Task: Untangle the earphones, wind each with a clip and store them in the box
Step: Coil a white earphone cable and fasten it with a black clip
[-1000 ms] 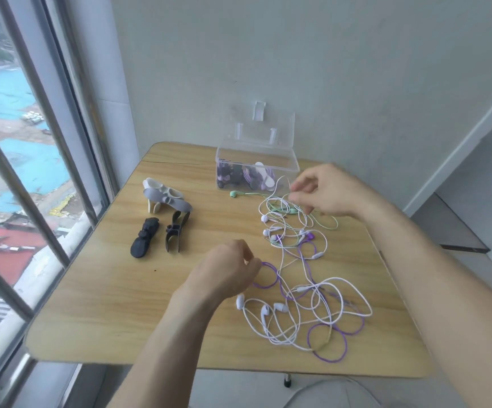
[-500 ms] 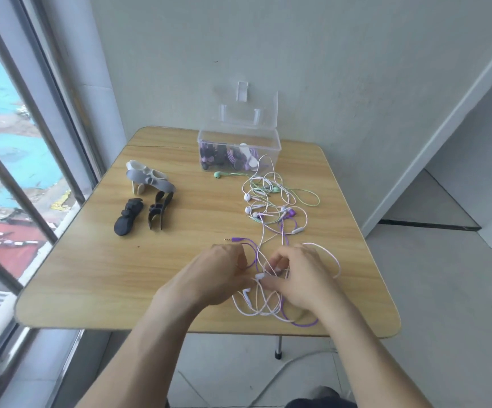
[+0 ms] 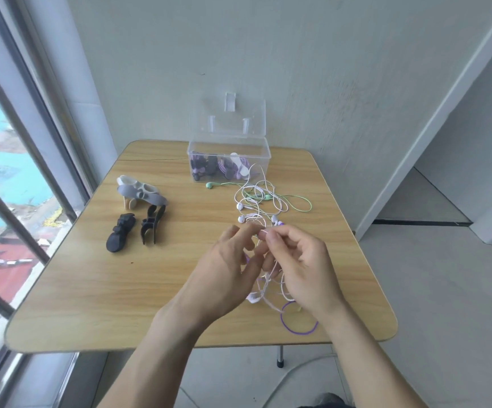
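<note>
Both hands are raised above the wooden table (image 3: 97,304), holding a tangle of white and purple earphone cords (image 3: 271,293). My right hand (image 3: 300,263) pinches a white cord between thumb and forefinger. My left hand (image 3: 227,269) has its fingers in the cords beside it; its grip is partly hidden. A purple loop (image 3: 297,328) lies on the table below. Further back lies a second tangle of white and green earphones (image 3: 262,201). The clear box (image 3: 229,160) stands open at the back with wound earphones inside. Clips lie at the left: grey and white ones (image 3: 138,192) and two black ones (image 3: 132,229).
A window with a metal frame (image 3: 32,142) runs along the table's left side. A wall stands right behind the box. A white cable (image 3: 291,378) lies on the floor under the table's front edge, near a table leg (image 3: 280,356).
Both hands have lifted the near tangle off the table and drawn it up and back. The right hand moved from the far tangle to the near one a second ago. The camera view shifted.
</note>
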A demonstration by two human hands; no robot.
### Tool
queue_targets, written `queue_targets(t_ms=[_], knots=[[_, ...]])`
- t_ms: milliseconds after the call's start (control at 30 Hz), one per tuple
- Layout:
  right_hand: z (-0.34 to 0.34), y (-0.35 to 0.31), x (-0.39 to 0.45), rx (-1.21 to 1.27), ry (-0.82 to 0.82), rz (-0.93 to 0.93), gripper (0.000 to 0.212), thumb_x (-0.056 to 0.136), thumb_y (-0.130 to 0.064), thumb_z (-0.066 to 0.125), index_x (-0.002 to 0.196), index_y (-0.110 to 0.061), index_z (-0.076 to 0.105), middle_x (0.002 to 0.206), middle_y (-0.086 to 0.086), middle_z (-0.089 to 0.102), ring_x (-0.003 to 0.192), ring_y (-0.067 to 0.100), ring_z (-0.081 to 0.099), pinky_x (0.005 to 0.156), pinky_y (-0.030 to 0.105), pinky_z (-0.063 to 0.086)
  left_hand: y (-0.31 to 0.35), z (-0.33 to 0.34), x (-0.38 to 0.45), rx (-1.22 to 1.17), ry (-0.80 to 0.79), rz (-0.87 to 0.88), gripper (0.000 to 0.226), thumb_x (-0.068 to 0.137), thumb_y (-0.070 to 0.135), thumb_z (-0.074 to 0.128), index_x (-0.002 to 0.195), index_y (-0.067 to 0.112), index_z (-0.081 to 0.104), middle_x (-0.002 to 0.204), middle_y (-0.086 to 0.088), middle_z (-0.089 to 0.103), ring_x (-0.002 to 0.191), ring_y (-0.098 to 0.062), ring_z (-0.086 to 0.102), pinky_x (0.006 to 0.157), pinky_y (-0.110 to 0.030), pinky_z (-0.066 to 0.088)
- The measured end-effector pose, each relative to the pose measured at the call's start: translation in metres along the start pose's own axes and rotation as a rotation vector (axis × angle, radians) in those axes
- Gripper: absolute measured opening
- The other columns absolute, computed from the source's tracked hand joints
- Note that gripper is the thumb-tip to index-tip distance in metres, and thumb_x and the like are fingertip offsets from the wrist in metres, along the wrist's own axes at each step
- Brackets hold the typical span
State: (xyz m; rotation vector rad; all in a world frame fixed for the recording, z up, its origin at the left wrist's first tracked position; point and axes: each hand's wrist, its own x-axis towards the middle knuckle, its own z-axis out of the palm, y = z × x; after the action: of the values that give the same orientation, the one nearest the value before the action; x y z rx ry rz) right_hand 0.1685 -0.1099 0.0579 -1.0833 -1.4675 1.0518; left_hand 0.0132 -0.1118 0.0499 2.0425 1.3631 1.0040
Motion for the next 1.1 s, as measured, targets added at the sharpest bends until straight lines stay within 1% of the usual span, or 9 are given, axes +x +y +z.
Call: queue_targets(t_ms=[67, 200, 333, 467, 600, 667, 767, 900, 1100], knots=[[-0.001, 0.000, 0.002, 0.035, -0.050, 0.032, 0.014, 0.100, -0.012, 0.058, 0.105, -0.006, 0.070, 0.083, 0.004, 0.074, 0.067, 0.015, 0.064, 0.059, 0.026, 0.050, -0.001, -0.003, 0.000, -0.022, 0.062, -0.019, 0.006, 0.095, 0.028, 0.060, 0.102, 0.029, 0.061, 0.082, 0.011, 0.064, 0.073, -0.008, 0.061, 0.063, -0.019, 0.047], [-0.007, 0.005, 0.001, -0.065, -0.154, 0.055, 0.012, 0.090, -0.012, 0.074, 0.101, -0.015, 0.073, 0.089, 0.004, 0.074, 0.078, 0.015, 0.066, 0.067, 0.030, 0.053, -0.010, -0.012, 0.000, 0.028, 0.206, -0.105, 0.012, 0.089, 0.021, 0.068, 0.080, 0.026, 0.062, 0.068, 0.013, 0.067, 0.069, -0.007, 0.063, 0.063, -0.026, 0.050], [-0.016, 0.014, -0.002, -0.544, -0.333, 0.140, 0.039, 0.070, -0.040, 0.090, 0.105, -0.033, 0.073, 0.104, -0.018, 0.067, 0.093, -0.007, 0.061, 0.074, 0.009, 0.042, -0.013, -0.027, 0.003, -0.203, 0.377, -0.291, 0.011, 0.095, 0.016, 0.061, 0.086, 0.022, 0.060, 0.074, 0.008, 0.072, 0.066, -0.007, 0.068, 0.063, -0.022, 0.051], [-0.022, 0.024, -0.001, -0.630, -0.422, 0.145, 0.042, 0.065, -0.044, 0.091, 0.102, -0.037, 0.074, 0.115, -0.020, 0.061, 0.101, -0.008, 0.059, 0.081, 0.005, 0.040, -0.014, -0.043, 0.006, -0.666, 0.479, -0.520, 0.019, 0.105, 0.020, 0.047, 0.106, 0.007, 0.062, 0.084, -0.007, 0.075, 0.069, -0.025, 0.075, 0.057, -0.027, 0.057], [-0.029, 0.038, 0.006, -0.768, -0.273, 0.085, 0.011, 0.079, -0.027, 0.082, 0.085, -0.032, 0.075, 0.098, -0.012, 0.064, 0.090, 0.000, 0.061, 0.077, 0.014, 0.041, -0.020, -0.057, 0.004, -0.888, 0.521, -0.651, 0.025, 0.107, 0.018, 0.044, 0.118, 0.002, 0.059, 0.101, -0.014, 0.072, 0.079, -0.027, 0.076, 0.073, -0.033, 0.061], [-0.032, 0.044, 0.012, -0.797, -0.140, 0.070, 0.006, 0.084, -0.025, 0.078, 0.082, -0.030, 0.075, 0.091, -0.009, 0.064, 0.085, 0.006, 0.060, 0.072, 0.015, 0.041, -0.021, -0.063, 0.003, -0.936, 0.551, -0.684, 0.022, 0.106, 0.014, 0.046, 0.121, 0.004, 0.057, 0.105, -0.014, 0.071, 0.075, -0.029, 0.076, 0.065, -0.031, 0.062], [-0.036, 0.056, 0.020, -0.797, 0.010, 0.062, 0.013, 0.084, -0.027, 0.074, 0.076, -0.036, 0.069, 0.088, -0.010, 0.064, 0.083, 0.011, 0.062, 0.074, 0.037, 0.054, -0.019, -0.067, -0.001, -0.976, 0.544, -0.712, 0.023, 0.102, 0.002, 0.041, 0.118, 0.006, 0.056, 0.102, -0.012, 0.072, 0.068, -0.026, 0.075, 0.052, -0.026, 0.055], [-0.044, 0.065, 0.027, -0.735, 0.152, 0.069, 0.010, 0.089, -0.021, 0.070, 0.083, -0.030, 0.071, 0.090, -0.008, 0.070, 0.084, 0.013, 0.069, 0.076, 0.041, 0.058, -0.024, -0.071, -0.002, -0.838, 0.505, -0.740, 0.023, 0.096, 0.000, 0.042, 0.112, 0.005, 0.058, 0.078, -0.009, 0.071, 0.044, -0.020, 0.062, 0.041, -0.023, 0.033], [-0.057, 0.063, 0.034, -0.728, 0.316, 0.110, 0.011, 0.093, -0.015, 0.065, 0.086, -0.016, 0.073, 0.078, -0.004, 0.071, 0.078, 0.023, 0.067, 0.072, 0.037, 0.054, -0.030, -0.081, -0.005, -0.555, 0.435, -0.805, 0.029, 0.091, -0.004, 0.039, 0.105, 0.003, 0.063, 0.074, -0.009, 0.057, 0.032, -0.011, 0.034, 0.034, -0.017, 0.021]])
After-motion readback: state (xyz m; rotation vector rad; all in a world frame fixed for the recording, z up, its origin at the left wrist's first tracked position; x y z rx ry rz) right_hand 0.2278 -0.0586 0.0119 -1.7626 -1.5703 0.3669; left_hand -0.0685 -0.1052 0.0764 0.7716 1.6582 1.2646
